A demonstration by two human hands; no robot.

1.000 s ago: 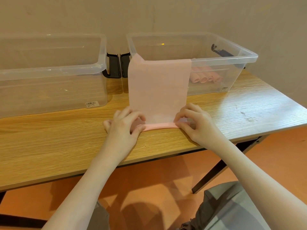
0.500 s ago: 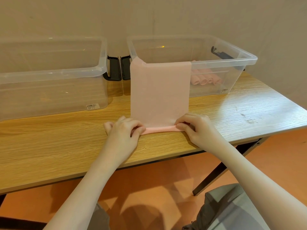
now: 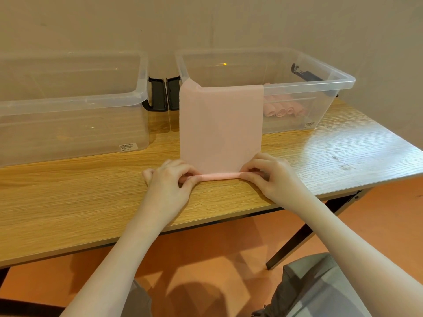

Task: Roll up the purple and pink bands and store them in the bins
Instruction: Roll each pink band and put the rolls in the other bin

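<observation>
Since a second ago both hands have eased slightly toward the near table edge, and the rolled end of the pink band looks a little thicker and tighter. My left hand pinches the roll's left end, fingers curled over it and thumb under; my right hand does the same at the right end. I cannot see either end of the roll, as the fingers cover them.

From the roll the band runs away from me across the wooden table, climbs the front wall of the right bin and hangs over its rim; how much lies inside I cannot tell. Behind the band, through the clear wall, I make out several rolled pink bands, their count blurred. Left of that bin sits the left bin, cut off at the picture's edge, black latches between the two. Bare tabletop lies left and right of the band, and a narrow strip between the roll and the table's near edge.
</observation>
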